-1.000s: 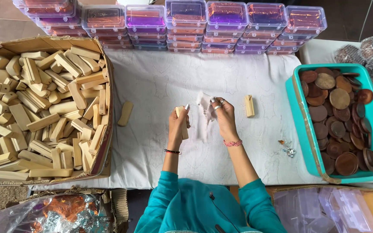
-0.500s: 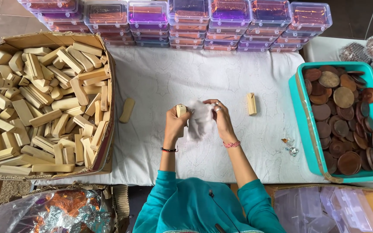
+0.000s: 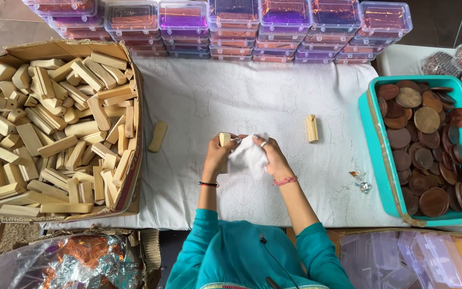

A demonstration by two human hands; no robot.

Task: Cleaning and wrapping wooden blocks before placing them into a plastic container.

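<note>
While the left hand (image 3: 217,155) is clenching a pale wooden block (image 3: 224,140) upright, only the block's top end is showing above the curled fingers. The right hand (image 3: 272,156) is grasping a crumpled white tissue (image 3: 248,152) and pressing it against the block's right side, so both hands are meeting just below the centre of the white cloth (image 3: 231,96) covering the table. A dark bangle is sitting on the left wrist, a red thread band on the right, and rings are glinting on the right fingers.

At nine o'clock from the hands, a cardboard box (image 3: 65,51) is holding a heap of similar wooden blocks. A loose rounded wooden piece (image 3: 157,136) is lying just beside the box's right wall, between the box and the hands. At two o'clock, near the right hand but apart from it, a second short block (image 3: 310,128) is lying on the cloth. At three o'clock, a teal tray (image 3: 372,144) is holding brown round discs, with small scraps of foil (image 3: 359,184) lying near its left wall. Along twelve o'clock, stacks of clear lidded cases (image 3: 231,27) with purple and orange contents are lining the far edge of the table. At seven o'clock, a plastic bag (image 3: 70,262) of shiny wrappers is sitting below the box, and at five o'clock empty clear cases (image 3: 413,262) are piling up.
</note>
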